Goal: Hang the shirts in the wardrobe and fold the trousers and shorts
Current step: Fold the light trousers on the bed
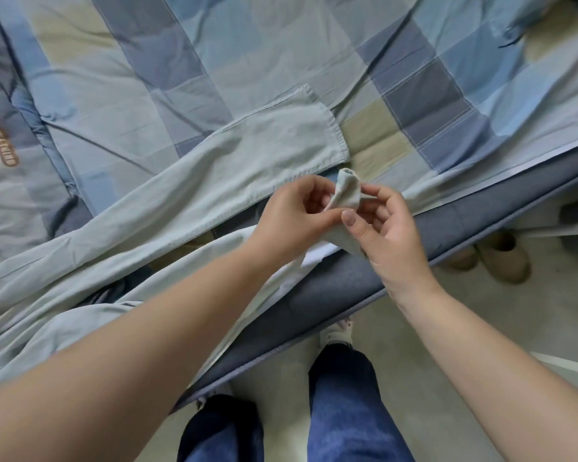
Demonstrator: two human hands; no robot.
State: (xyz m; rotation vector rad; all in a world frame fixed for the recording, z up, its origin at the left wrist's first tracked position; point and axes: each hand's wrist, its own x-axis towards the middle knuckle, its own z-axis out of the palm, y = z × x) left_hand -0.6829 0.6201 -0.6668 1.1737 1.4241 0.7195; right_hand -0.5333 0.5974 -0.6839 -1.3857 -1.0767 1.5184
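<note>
a bedroom: patchwork quilt (on a bed)

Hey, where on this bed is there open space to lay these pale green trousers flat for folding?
Open quilt stretches beyond the trouser leg hem, toward the far side. Another bare patch lies right of that hem, up to the bed edge. The near left is crowded: the pale green trousers sprawl there, and both hands, left hand and right hand, pinch the other cuff.

The trousers lie across the checked quilt on the bed; their hem sits at twelve o'clock from both hands, and slippers rest under the bed at three o'clock
</note>
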